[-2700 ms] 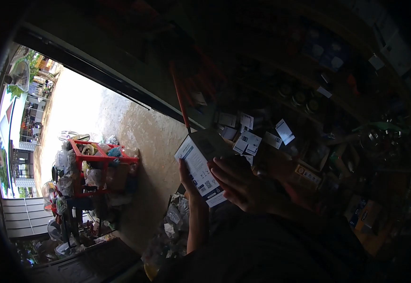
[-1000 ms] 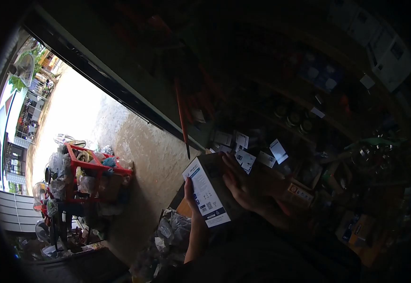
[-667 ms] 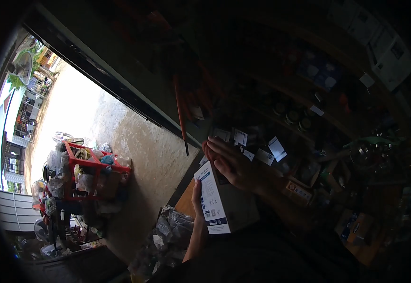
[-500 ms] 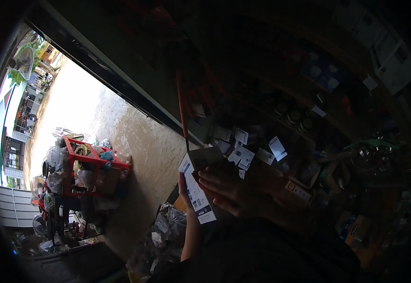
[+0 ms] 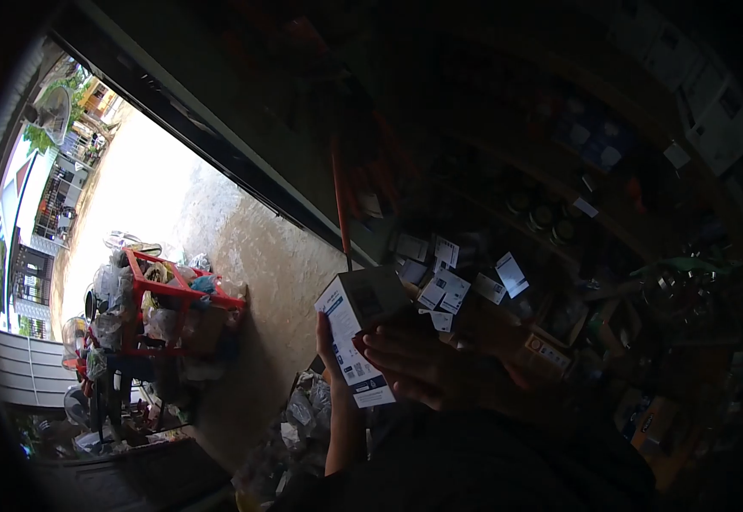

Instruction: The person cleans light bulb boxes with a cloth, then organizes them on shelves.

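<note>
gripped at its left edge by the left hand point(image 5: 329, 354), the carton point(image 5: 343, 322) was held up tilted, with its white printed face toward the camera. one digit of that hand lay along the edge of the white face; the rest of its grip was hidden behind the carton. the right hand point(image 5: 414, 363) lay across the carton's darker side, its fingers straight and close together rather than curled round anything, and it was too deep in shadow to tell how firmly it pressed. small text, a square code and a dark blue band showed on the printed face, the band near the lower end. the upper side was greyish and dim.

just beyond the carton, to the upper right, lay several white printed pieces point(image 5: 444, 288), some overlapping and one a little apart. an orange pole point(image 5: 340, 192) slanted down with its dark tip close to the carton's upper end; i could not tell whether they touched. crumpled plastic bags point(image 5: 305, 411) sat below and to the left of the carton. further left, a red frame point(image 5: 175, 288) stood on the floor point(image 5: 277, 282), crammed with bundled things. a brown box point(image 5: 548, 350) with a pale label was to the right of the right hand. much of the right side was too dark to make out.
</note>
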Demonstrator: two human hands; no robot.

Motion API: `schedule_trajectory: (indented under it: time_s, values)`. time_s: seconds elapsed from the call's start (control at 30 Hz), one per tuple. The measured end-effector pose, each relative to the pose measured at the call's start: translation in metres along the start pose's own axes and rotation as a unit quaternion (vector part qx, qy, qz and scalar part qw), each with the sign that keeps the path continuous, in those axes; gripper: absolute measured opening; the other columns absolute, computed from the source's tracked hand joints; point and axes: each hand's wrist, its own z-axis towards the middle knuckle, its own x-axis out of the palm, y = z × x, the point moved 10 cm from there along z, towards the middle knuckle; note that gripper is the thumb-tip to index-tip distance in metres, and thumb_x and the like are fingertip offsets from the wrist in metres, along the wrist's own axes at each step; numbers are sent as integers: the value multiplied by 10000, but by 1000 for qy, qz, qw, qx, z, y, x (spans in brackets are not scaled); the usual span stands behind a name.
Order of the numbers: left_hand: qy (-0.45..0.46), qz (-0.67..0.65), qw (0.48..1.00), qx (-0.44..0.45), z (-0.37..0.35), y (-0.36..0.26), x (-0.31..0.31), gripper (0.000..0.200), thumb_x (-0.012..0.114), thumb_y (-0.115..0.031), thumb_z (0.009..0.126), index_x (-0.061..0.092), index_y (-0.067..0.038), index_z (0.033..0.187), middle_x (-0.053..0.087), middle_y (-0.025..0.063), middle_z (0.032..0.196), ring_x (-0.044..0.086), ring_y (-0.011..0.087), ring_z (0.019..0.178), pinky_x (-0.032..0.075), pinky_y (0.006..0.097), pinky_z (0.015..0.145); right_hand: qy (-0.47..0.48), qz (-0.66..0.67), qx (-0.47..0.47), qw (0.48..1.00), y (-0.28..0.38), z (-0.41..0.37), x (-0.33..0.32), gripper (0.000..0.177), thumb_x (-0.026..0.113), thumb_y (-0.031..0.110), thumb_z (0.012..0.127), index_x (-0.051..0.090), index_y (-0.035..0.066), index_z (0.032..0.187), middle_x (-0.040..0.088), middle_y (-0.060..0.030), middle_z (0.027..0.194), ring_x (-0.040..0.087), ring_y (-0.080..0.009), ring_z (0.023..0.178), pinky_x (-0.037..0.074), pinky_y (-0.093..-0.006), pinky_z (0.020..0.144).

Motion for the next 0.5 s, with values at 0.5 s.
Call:
schedule_trajectory:
  time_s: [0.5]
  values:
    - [-79,59,995,-34,-19,36,-13,565,522,-440,1013,552,7,1357,715,153,1107,738,236,879,624,320,761,-58,57,120,989,-51,-14,-35,522,530,175,1028,422,29,1517,361,-179,1600,300,-336,1508,199,-489,1233]
